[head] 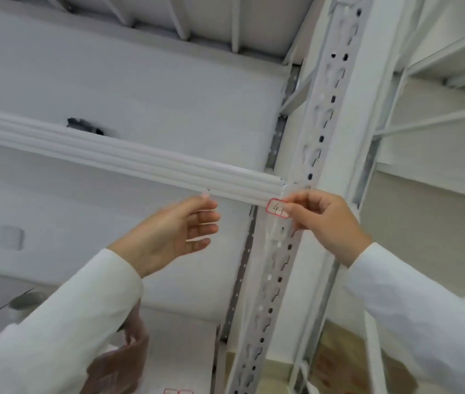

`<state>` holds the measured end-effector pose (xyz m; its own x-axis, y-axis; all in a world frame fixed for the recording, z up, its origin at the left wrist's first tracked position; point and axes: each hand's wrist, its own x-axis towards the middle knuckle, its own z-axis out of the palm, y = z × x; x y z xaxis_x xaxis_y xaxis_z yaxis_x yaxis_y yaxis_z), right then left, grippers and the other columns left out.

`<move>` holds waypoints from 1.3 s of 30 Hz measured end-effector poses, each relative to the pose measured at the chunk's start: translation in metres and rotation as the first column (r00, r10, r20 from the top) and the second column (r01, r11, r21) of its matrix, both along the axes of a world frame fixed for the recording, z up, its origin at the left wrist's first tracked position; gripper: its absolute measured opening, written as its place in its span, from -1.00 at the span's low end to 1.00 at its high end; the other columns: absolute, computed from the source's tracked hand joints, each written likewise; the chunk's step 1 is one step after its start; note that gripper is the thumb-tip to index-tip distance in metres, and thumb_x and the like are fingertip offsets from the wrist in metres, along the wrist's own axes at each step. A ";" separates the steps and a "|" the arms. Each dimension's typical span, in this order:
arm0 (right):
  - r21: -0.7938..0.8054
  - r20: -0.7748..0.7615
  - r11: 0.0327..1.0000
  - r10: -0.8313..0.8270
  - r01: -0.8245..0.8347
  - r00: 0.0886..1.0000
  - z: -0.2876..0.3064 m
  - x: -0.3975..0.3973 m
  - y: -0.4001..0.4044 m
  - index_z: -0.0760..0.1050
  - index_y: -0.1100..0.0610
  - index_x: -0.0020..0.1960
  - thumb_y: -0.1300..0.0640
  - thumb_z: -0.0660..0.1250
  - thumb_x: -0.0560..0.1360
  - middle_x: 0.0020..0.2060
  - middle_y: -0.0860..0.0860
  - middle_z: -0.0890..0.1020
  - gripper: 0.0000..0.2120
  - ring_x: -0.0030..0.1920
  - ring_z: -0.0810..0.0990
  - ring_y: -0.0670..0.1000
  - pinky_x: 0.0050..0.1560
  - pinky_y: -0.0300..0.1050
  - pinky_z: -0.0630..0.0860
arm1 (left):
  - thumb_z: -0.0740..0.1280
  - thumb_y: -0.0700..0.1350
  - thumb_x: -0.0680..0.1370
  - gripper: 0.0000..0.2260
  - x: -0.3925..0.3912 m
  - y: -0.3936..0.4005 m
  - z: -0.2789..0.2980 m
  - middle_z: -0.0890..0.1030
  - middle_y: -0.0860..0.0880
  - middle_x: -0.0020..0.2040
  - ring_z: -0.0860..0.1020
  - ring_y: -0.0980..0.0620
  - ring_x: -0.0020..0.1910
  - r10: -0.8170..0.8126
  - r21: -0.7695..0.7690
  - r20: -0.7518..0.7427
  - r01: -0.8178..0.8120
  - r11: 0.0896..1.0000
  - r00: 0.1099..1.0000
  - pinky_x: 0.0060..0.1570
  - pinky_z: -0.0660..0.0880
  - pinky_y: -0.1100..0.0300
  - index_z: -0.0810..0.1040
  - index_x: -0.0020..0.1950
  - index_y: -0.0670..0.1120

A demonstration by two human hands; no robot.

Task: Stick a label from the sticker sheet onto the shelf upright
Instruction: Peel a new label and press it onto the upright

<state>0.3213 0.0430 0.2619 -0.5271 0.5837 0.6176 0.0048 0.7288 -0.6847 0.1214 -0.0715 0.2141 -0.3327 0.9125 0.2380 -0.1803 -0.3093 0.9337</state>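
While the right hand point(325, 220) pinches the label point(277, 209) against the upright point(322, 132) just below the beam point(140, 160) and the left hand point(180, 231) hovers open beside it, a loose edge could crease or stick crooked.

One label point(277, 209) carries readable writing: a small white sticker with a red border, hand-marked with a "4" and a second stroke that the right hand's point(327, 223) fingertips partly cover, so the full number cannot be told. It sits against the upright point(315, 155), just below where the beam point(129, 155) meets it. Far below the label, at the bottom edge, two more red-bordered stickers point(178, 391) peek in; nothing on them can be read.
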 end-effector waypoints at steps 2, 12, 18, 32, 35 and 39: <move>0.032 -0.077 0.998 -0.049 0.051 0.996 0.019 0.017 0.006 0.55 0.04 -0.13 0.29 0.36 0.46 -0.38 0.00 0.57 -0.85 -0.45 0.49 -0.13 -0.27 -0.28 0.53 | 0.20 -0.03 0.57 -0.79 0.013 0.001 0.023 0.60 0.11 -0.45 0.59 0.20 -0.43 0.053 0.107 0.001 -0.053 0.993 0.999 -0.16 0.46 0.21 0.53 -0.22 0.01; 0.130 -0.124 0.984 -0.105 0.121 0.987 0.045 0.010 0.023 0.34 -0.02 -0.11 0.27 0.32 0.46 -0.41 -0.02 0.52 -0.77 -0.34 0.52 0.01 -0.05 0.10 0.56 | 0.26 -0.06 0.54 -0.75 0.066 0.072 0.076 0.54 0.13 0.11 0.51 0.15 0.15 0.459 0.392 -0.652 -0.250 0.885 0.603 0.22 0.38 0.23 0.48 0.22 -0.02; 0.175 -0.006 0.978 -0.115 0.114 0.993 0.049 0.011 0.028 0.30 -0.05 -0.09 0.28 0.33 0.43 -0.41 -0.04 0.53 -0.72 -0.30 0.48 0.02 -0.01 0.10 0.52 | 0.15 0.08 0.53 -0.63 0.064 0.085 0.088 0.58 0.02 0.21 0.51 0.02 0.21 0.347 0.222 -0.788 -0.291 0.931 0.509 0.30 0.39 0.02 0.49 0.27 -0.02; 0.246 -0.006 0.951 -0.190 0.186 0.982 0.053 0.007 0.029 0.30 0.09 0.02 0.19 0.35 0.43 -0.36 0.01 0.53 -0.74 -0.25 0.51 0.04 0.05 0.19 0.53 | 0.18 -0.02 0.59 -0.72 0.062 0.085 0.095 0.62 -0.14 0.13 0.55 -0.09 0.15 0.266 0.160 -0.735 -0.222 0.962 0.623 0.26 0.42 0.04 0.58 0.13 -0.14; 0.262 -0.003 0.947 -0.191 0.186 0.981 0.051 0.006 0.028 0.29 0.08 0.00 0.13 0.38 0.41 -0.33 0.06 0.54 -0.72 -0.24 0.51 0.06 0.04 0.16 0.53 | 0.23 -0.02 0.57 -0.75 0.063 0.085 0.094 0.60 -0.09 0.06 0.51 0.00 0.03 0.269 0.166 -0.730 -0.219 0.962 0.628 0.09 0.38 0.19 0.56 0.15 -0.11; 0.285 0.002 0.939 -0.203 0.194 0.979 0.051 0.006 0.031 0.27 0.01 -0.09 0.16 0.36 0.40 -0.31 0.08 0.53 -0.74 -0.27 0.48 0.04 0.00 0.19 0.54 | 0.26 -0.01 0.55 -0.75 0.065 0.086 0.094 0.58 -0.04 -0.01 0.49 0.05 -0.02 0.287 0.181 -0.723 -0.229 0.956 0.628 0.02 0.34 0.24 0.56 0.15 -0.11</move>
